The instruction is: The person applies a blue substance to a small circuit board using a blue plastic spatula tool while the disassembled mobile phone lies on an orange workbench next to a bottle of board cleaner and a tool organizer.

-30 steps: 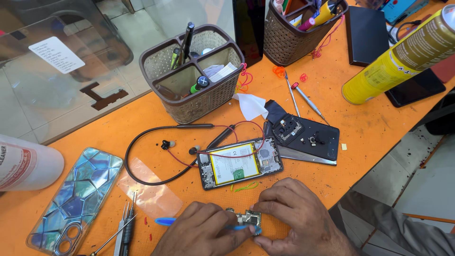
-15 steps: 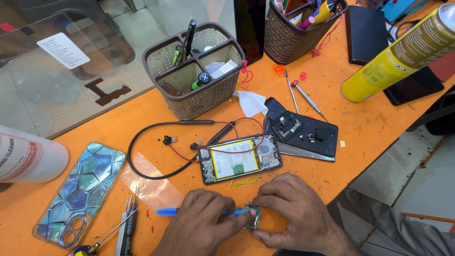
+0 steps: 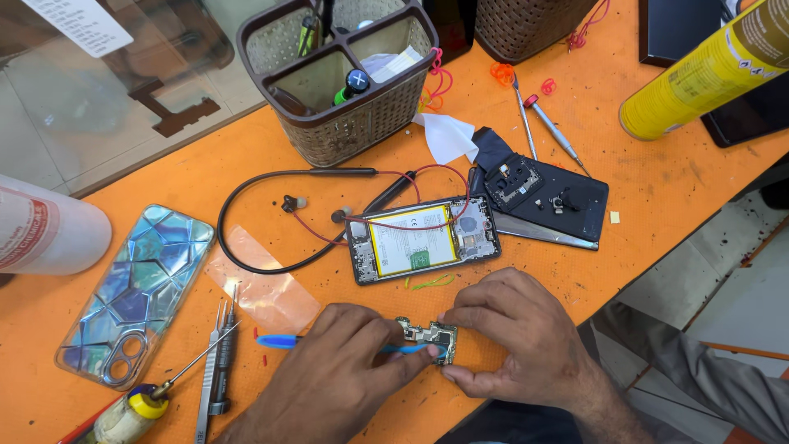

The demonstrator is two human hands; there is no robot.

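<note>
Head view shows both hands low on the orange table (image 3: 674, 189), working on a small circuit board (image 3: 426, 335) held just above the table's near edge. The right hand (image 3: 518, 341) pinches the board's right end between thumb and fingertips, steadying it. The left hand (image 3: 337, 378) grips a thin blue tool (image 3: 283, 340) like a pen, its tip laid across the board. Just beyond the hands lies the opened phone (image 3: 423, 240) with its yellow-edged battery showing; red wires cross it, and a black back cover (image 3: 546, 197) sits to its right. A patterned phone case (image 3: 136, 292) and tweezers (image 3: 215, 362) lie off to the left. By my reading the step in hand is prying or probing a part on the board; that calls for a firm pinch and light, controlled pressure at the tip so it doesn't slip.
</note>
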